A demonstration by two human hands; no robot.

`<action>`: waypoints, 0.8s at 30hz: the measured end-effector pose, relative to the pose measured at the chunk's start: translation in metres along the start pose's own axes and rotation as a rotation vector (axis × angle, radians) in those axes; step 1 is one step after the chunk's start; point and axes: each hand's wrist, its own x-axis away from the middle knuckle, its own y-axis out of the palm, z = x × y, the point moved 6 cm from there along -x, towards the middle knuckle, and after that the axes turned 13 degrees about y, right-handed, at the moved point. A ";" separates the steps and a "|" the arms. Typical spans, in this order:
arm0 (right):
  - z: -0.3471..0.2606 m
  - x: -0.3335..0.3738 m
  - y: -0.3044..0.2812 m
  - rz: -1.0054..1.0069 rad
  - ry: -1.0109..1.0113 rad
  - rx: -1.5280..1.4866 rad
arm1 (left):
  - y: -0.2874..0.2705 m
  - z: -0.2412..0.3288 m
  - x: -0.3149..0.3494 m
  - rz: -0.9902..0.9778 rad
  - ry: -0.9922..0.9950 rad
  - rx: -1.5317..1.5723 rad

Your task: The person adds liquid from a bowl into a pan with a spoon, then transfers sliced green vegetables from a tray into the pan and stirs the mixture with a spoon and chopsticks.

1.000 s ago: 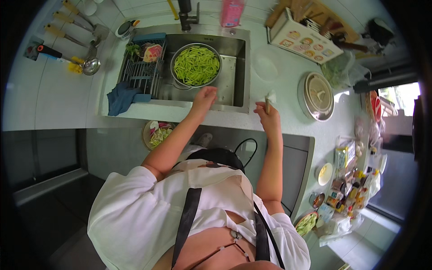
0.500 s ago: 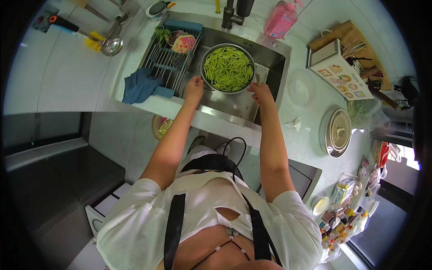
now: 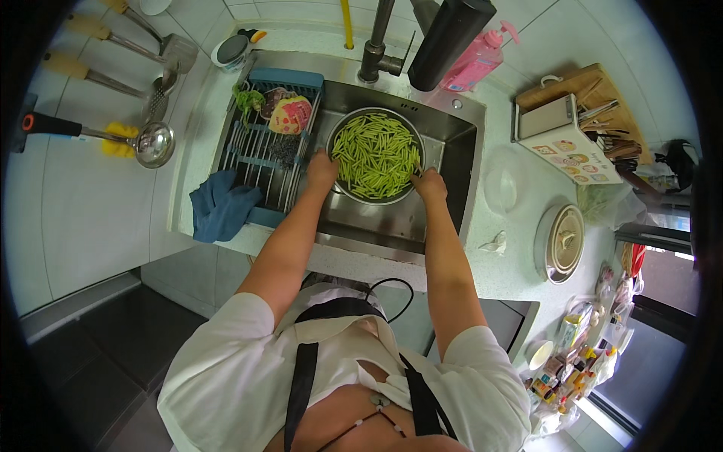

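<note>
Fig.: Head-cam view, which I watch remotely, of two bare hands at a kitchen sink (image 3: 385,224). The metal bowl (image 3: 376,202), filled w/ green pods (image 3: 374,154), is in the basin, about midway btwn its far & near edges, just R of the drying rack (image 3: 286,76). The L hand (image 3: 322,170) is closed on the bowl's L rim; the R hand (image 3: 431,185) is closed on its lower R rim. I see the hands well apart, the bowl btwn them, fingertips partly hidden. I can't tell whether the bowl touches the basin floor

The rack spans the sink's L side; near its far edge lie a leafy green sprig (image 3: 247,99) & a pink-yellow piece (image 3: 291,116). A blue cloth (image 3: 220,208) drapes at the sink's near-L corner. At the far edge I note a dark faucet (image 3: 372,60), w/ a black cylinder (image 3: 450,44) beside it & a pink pump bottle (image 3: 474,63) toward the far-R corner. On the counter (image 3: 493,280), R of the sink's R edge: a clear round container (image 3: 501,187), a crumpled white tissue (image 3: 495,242) nearer the counter's front edge, & farther R a round pan w/ beige insert (image 3: 565,239)
</note>
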 end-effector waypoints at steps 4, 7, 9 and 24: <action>-0.004 0.003 -0.002 -0.048 -0.005 0.053 | -0.013 0.012 -0.006 -0.109 0.011 -0.207; -0.006 0.002 -0.003 -0.006 -0.007 0.062 | -0.015 0.011 -0.009 -0.159 0.043 -0.315; -0.008 0.003 -0.011 0.016 -0.014 0.073 | -0.019 0.015 -0.008 -0.152 0.033 -0.292; 0.008 0.087 -0.091 0.301 -0.219 -0.185 | -0.103 0.089 0.043 0.456 0.456 0.112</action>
